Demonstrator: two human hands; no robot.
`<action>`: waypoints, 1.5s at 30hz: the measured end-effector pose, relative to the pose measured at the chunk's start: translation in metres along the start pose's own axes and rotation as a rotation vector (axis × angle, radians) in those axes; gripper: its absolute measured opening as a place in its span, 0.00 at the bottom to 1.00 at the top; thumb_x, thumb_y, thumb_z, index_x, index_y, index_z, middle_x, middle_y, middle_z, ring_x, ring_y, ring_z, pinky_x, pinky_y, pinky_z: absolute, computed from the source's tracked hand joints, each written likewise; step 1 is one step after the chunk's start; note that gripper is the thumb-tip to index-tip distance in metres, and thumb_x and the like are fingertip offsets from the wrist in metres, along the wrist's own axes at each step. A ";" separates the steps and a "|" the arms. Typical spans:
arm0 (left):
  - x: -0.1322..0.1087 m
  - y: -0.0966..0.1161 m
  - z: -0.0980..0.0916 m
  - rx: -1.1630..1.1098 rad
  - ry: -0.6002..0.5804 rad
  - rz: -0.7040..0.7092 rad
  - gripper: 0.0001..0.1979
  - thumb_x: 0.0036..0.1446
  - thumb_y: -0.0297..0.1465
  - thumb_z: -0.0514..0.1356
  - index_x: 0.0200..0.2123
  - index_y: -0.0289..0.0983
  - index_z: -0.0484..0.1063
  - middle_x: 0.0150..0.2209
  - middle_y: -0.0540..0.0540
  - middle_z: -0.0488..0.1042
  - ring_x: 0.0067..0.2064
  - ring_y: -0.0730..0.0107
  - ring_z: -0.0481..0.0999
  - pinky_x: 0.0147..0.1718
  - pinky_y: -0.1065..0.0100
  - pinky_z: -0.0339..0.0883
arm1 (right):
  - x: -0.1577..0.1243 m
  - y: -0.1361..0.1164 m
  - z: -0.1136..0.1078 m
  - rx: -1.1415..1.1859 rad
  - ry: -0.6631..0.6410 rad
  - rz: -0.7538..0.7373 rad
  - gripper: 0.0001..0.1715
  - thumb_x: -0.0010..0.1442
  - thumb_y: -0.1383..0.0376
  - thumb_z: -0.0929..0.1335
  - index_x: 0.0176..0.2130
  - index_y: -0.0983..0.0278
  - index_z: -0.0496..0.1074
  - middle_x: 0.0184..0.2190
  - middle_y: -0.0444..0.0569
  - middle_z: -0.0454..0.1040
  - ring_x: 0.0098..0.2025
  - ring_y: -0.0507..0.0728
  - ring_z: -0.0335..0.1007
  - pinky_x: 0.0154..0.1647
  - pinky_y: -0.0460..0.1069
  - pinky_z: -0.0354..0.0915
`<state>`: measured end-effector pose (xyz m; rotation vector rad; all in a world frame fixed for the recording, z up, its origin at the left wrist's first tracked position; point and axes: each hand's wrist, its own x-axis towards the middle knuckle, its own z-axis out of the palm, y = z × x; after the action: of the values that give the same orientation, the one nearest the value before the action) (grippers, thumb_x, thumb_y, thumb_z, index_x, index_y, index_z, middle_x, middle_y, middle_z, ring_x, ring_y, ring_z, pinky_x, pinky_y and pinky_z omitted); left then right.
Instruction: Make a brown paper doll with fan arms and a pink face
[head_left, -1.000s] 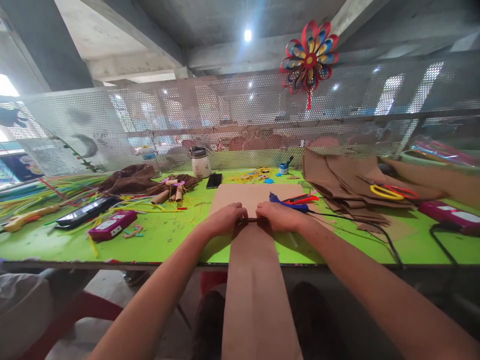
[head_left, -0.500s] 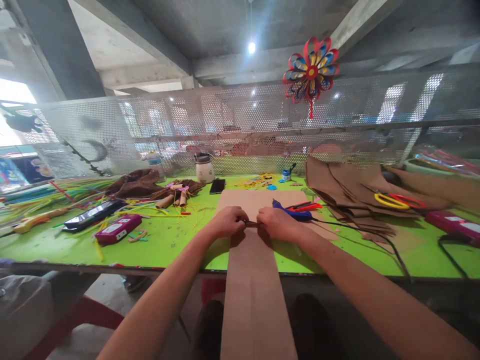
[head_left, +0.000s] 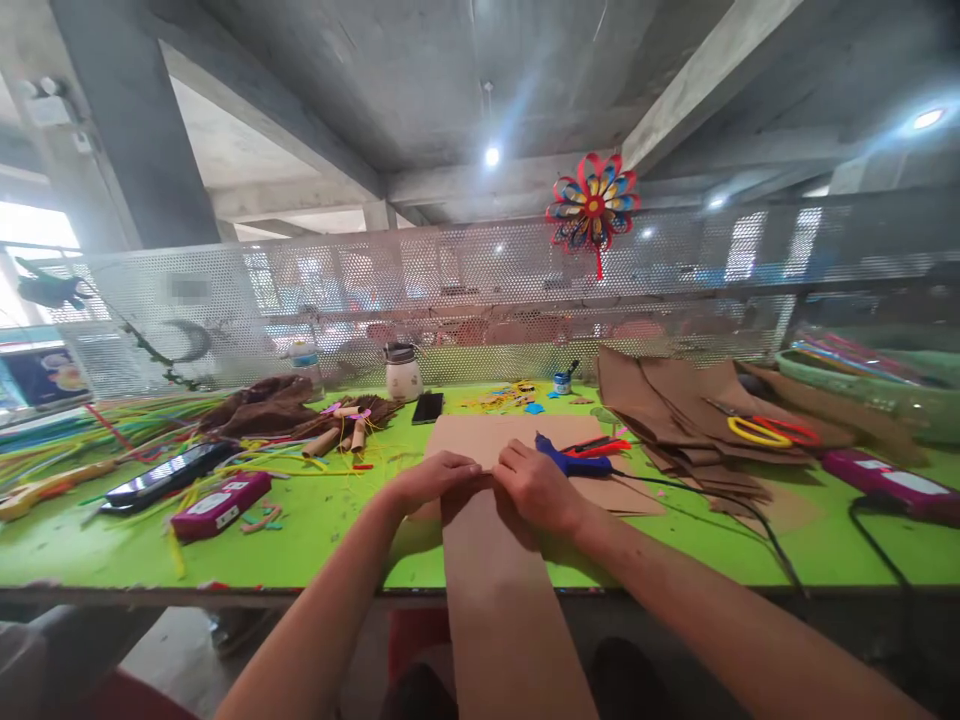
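Note:
A long strip of brown kraft paper runs from the table over its front edge toward me. Its far end is turned over in a narrow fold or roll, partly hidden by my fingers. My left hand presses its fingers on the left side of that end. On the right side, my right hand pinches the same end with bent fingers. Beneath my hands lies a flat brown paper sheet. Just beyond my right hand rests a blue glue gun beside red-handled tools.
Brown paper sheets are piled at the right, with yellow and red scissors on them. A purple power strip lies farther right, another purple power strip at the left. A phone and a jug stand behind.
My view has tilted up slightly, so the table sits lower. My left fingers have straightened over the paper's end, and my right hand has shifted its grip along the fold.

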<state>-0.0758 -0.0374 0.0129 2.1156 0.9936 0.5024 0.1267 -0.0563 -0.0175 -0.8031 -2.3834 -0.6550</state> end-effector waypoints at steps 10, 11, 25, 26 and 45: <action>0.004 -0.005 0.002 -0.033 -0.013 -0.035 0.20 0.52 0.46 0.54 0.24 0.33 0.65 0.22 0.54 0.58 0.25 0.76 0.55 0.25 0.73 0.50 | 0.002 0.006 0.003 0.489 0.024 0.297 0.11 0.53 0.67 0.66 0.39 0.67 0.71 0.36 0.52 0.69 0.40 0.56 0.62 0.41 0.49 0.61; 0.003 -0.004 0.002 -0.035 -0.033 -0.019 0.20 0.53 0.46 0.54 0.25 0.33 0.66 0.22 0.53 0.58 0.25 0.76 0.55 0.25 0.73 0.50 | 0.003 0.008 0.004 0.596 0.012 0.376 0.15 0.52 0.67 0.67 0.41 0.68 0.71 0.36 0.52 0.69 0.38 0.55 0.64 0.40 0.49 0.61; 0.008 0.008 0.007 0.077 0.041 0.127 0.16 0.55 0.41 0.53 0.28 0.33 0.70 0.25 0.51 0.66 0.29 0.74 0.62 0.31 0.73 0.57 | 0.001 0.014 0.006 1.384 -0.167 0.864 0.21 0.48 0.50 0.68 0.23 0.65 0.66 0.13 0.38 0.59 0.16 0.46 0.52 0.17 0.43 0.49; 0.008 0.008 0.008 0.083 0.039 0.129 0.16 0.55 0.41 0.53 0.29 0.33 0.70 0.26 0.50 0.67 0.30 0.73 0.63 0.32 0.72 0.58 | 0.001 0.014 0.008 1.399 -0.150 0.867 0.21 0.46 0.50 0.69 0.23 0.65 0.66 0.13 0.38 0.60 0.16 0.47 0.52 0.17 0.44 0.49; 0.006 0.007 0.009 0.145 0.033 0.140 0.18 0.57 0.42 0.51 0.27 0.33 0.68 0.21 0.52 0.63 0.24 0.77 0.60 0.25 0.75 0.55 | -0.002 0.023 0.006 1.380 -0.226 0.615 0.20 0.47 0.54 0.70 0.30 0.69 0.72 0.15 0.38 0.61 0.18 0.46 0.51 0.19 0.44 0.48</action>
<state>-0.0630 -0.0401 0.0125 2.3245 0.9290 0.5500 0.1413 -0.0375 -0.0174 -0.8217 -1.8955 1.2439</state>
